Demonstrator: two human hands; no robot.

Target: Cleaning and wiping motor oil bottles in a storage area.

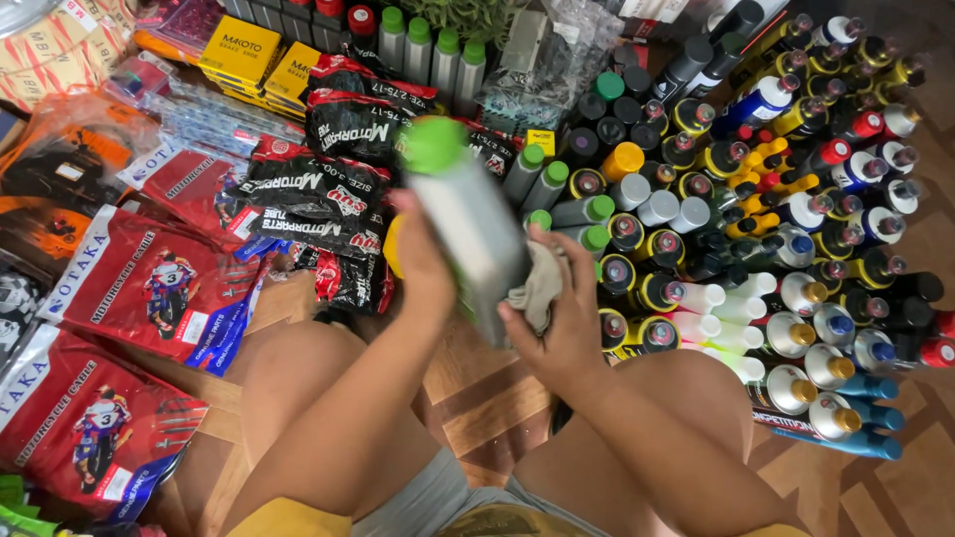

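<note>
Head view, looking straight down over the person's knees at a wooden floor (477, 398) crowded with stock

1. Left hand (423, 254): closed around the side of a grey bottle (473, 234) with a green cap (435, 144). The bottle is lifted above the floor, tilted with the cap pointing away from the person, and blurred by motion.

2. Right hand (562, 318): fingers curled around a beige cloth (537, 288), which is pressed against the right side of the grey bottle. The grip is closed on the cloth; the thumb lies toward the bottle.

3. Position of the held bottle: near the middle of the frame, between the two hands, above the gap between the knees.

4. Surroundings, right side: a dense group of upright bottles (786, 199) stands on the floor, with caps in green, yellow, red, blue, white and gold. Several grey bottles with green caps (587, 209) lie or stand just beside the right hand.

5. Surroundings, left side: black tube packs (318, 189) with red and white print are stacked just behind the left hand. Red cable packets (149, 283) showing a motorcycle rider lie further left, overlapping one another. Yellow boxes (239, 50) sit at the far edge, near a row of green-capped bottles (428, 45)
</note>
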